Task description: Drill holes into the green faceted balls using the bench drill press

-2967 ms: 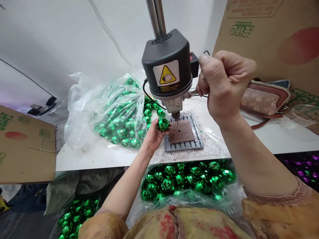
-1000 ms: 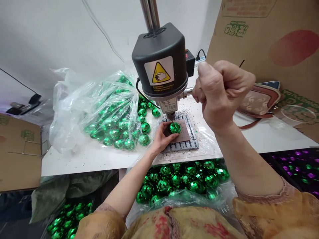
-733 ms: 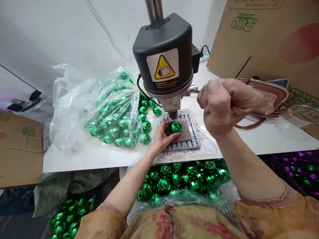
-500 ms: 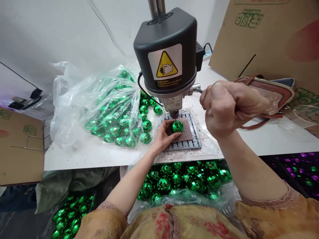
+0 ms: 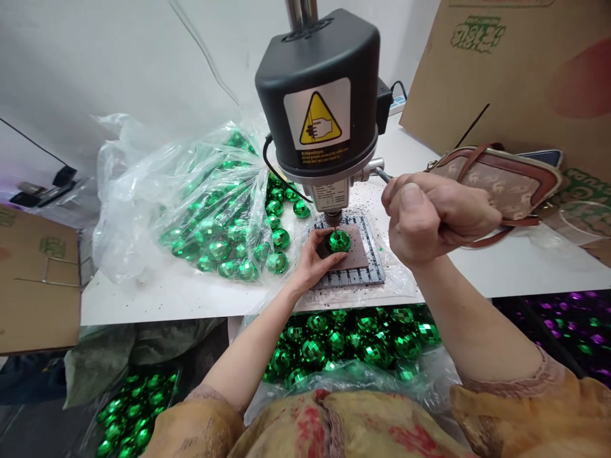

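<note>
My left hand point(image 5: 317, 257) pinches a shiny green faceted ball point(image 5: 340, 242) between thumb and fingers on a brownish board point(image 5: 359, 248). The board lies on the slotted metal base point(image 5: 375, 270) of a black drill press point(image 5: 317, 95) with a yellow warning label. Directly above the ball is the chuck point(image 5: 334, 218), its thin bit meeting the ball's top; how deep it goes I cannot tell. My right hand point(image 5: 424, 219) is closed in a fist around the press's feed lever point(image 5: 382, 173), whose grip end is hidden inside the fingers. Dark shavings litter the base.
Left of the press, a clear plastic bag point(image 5: 138, 191) spills green balls point(image 5: 219, 245) over the white table point(image 5: 157, 299). More balls point(image 5: 334, 337) fill a plastic-lined container below the front edge. A brown-trimmed bag point(image 5: 510, 178) and a cardboard box point(image 5: 515, 76) stand at right.
My right fist has come down a little with the lever, uncovering more of the brown-trimmed bag. My left hand still holds the ball in the same spot.
</note>
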Motion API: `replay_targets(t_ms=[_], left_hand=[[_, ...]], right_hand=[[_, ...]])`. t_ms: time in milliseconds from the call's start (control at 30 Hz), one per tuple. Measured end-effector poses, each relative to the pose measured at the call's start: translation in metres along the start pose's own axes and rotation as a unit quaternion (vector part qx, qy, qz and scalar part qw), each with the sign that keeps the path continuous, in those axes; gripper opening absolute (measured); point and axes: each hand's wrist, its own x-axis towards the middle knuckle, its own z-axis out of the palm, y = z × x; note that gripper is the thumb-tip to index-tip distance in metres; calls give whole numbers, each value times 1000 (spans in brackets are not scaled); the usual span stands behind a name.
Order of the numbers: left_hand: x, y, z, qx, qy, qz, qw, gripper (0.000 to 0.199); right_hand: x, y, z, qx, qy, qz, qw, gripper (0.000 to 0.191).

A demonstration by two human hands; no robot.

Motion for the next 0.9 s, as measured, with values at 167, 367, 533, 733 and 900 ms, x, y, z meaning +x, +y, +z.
replay_targets(t_ms=[167,367,533,733,900], left_hand=[[-1,4,2,-25,5,-6,1000,59],[0,6,3,-6,11,3,1000,56],[-7,17,10,53,90,19,994,51],[-83,24,20,203,57,116,971,46],[-153,4,26,385,-282,170,862,41]], right_hand=[[-7,4,-7,40,-24,-27,999,48],[1,-9,-6,23,-42,5,999,47],[47,-15,17,-4,-16,160,987,47],[71,-13,24,9,-41,201,979,53],[66,-14,22,-14,-49,209,977,53]])
